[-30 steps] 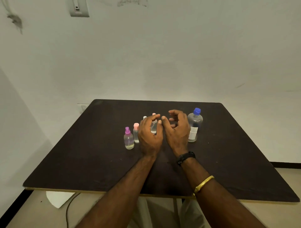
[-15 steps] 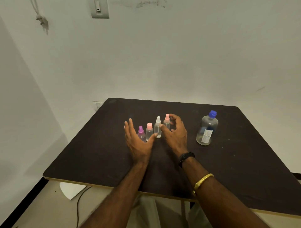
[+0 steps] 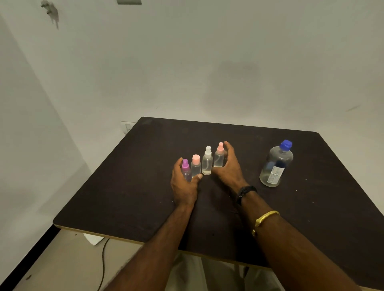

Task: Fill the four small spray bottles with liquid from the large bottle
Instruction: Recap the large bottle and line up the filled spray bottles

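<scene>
This is a plain, bare room, perhaps a spare room in a home or a small office; the view does not settle which. Two white walls (image 3: 207,62) meet in a corner and carry scuffs and stains. A switch plate (image 3: 128,1) sits high up, and a socket (image 3: 125,127) sits low behind the dark worktop (image 3: 135,197). A cable (image 3: 102,265) trails over the pale floor (image 3: 52,259). A black skirting (image 3: 25,260) runs along the left wall.

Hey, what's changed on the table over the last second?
The left hand and right hand spread apart, from together mid-row to the ends of the four small spray bottles. Neither clearly grips one. They and the capped large bottle stayed put.
</scene>
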Demonstrator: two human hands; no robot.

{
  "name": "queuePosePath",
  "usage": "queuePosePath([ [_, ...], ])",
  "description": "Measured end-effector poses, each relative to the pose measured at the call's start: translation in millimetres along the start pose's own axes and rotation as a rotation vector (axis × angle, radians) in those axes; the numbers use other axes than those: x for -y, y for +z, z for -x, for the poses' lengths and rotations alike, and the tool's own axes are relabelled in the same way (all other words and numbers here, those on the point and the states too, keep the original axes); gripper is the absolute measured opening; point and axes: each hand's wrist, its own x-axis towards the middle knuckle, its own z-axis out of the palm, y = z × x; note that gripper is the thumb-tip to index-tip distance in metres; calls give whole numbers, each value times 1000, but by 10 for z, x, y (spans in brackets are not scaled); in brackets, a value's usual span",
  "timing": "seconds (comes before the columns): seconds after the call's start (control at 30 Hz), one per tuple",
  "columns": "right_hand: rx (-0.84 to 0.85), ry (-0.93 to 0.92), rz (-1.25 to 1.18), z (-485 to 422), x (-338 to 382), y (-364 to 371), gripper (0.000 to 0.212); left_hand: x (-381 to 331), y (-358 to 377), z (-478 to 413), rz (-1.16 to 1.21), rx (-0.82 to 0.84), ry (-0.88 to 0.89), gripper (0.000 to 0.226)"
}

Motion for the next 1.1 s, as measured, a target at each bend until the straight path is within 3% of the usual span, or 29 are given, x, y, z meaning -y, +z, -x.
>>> queuePosePath([
  [0.07, 6, 26, -1, -43, 1, -7, 98, -2, -5, -42, -7, 13, 21, 71],
  [0.23, 14, 35, 90, -189, -85, -43, 51, 24, -8, -170, -51, 69, 52, 48],
  [0.43, 137, 33, -60, -141, -74, -96, 35, 75, -43, -349, -62, 148, 99, 44],
  [0.63, 220, 21, -123, -69, -47, -32, 41, 132, -141, -510, -28, 260, 123, 40],
  [0.73, 191, -21, -97, -59, -66, 24, 48, 133, -176, -586, -21, 291, 125, 38],
  [1.1, 45, -14, -155, -311, -64, 196, 39, 233, -7, -917, 71, 292, 162, 42],
])
